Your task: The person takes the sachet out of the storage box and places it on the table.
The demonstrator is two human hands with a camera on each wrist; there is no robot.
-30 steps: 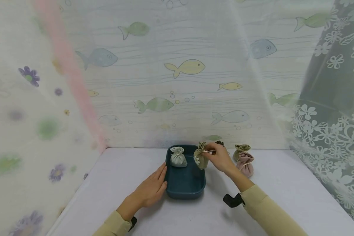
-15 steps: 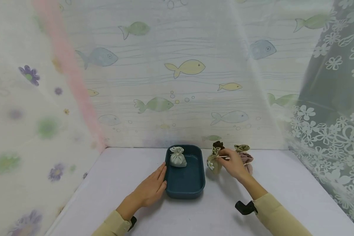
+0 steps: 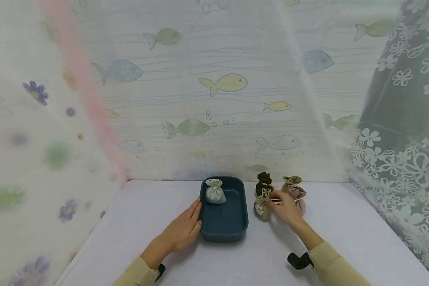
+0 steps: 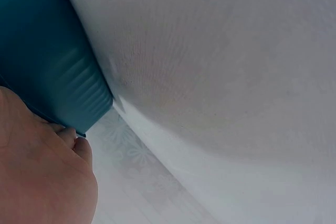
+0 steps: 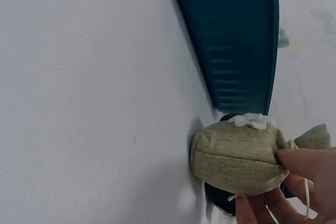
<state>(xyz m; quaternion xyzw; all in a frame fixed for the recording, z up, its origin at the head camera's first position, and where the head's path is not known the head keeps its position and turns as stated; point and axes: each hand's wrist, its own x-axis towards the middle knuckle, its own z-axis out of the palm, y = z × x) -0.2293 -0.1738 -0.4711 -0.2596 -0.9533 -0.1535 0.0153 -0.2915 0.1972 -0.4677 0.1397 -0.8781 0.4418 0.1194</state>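
My right hand (image 3: 286, 207) pinches an olive-green drawstring pouch (image 5: 236, 158) by its gathered neck, right of the tray; a white flower decorates its side. In the right wrist view the pouch's base meets the white table. My left hand (image 3: 182, 228) lies with straight fingers along the left wall of a dark teal rectangular tray (image 3: 223, 222). A pale grey-green pouch (image 3: 215, 192) sits inside that tray, toward its back left. Directly behind the held pouch stands a dark brown pouch (image 3: 263, 183).
Beyond my right hand are another olive pouch (image 3: 292, 180) and a pink pouch (image 3: 298, 194), the latter partly hidden by the hand. A curtain printed with fish (image 3: 223, 82) hangs at the table's back edge.
The olive pouch has moved in my right hand from over the tray's right rim rightward, then down onto the table in front of the brown pouch. My left hand has stayed still.
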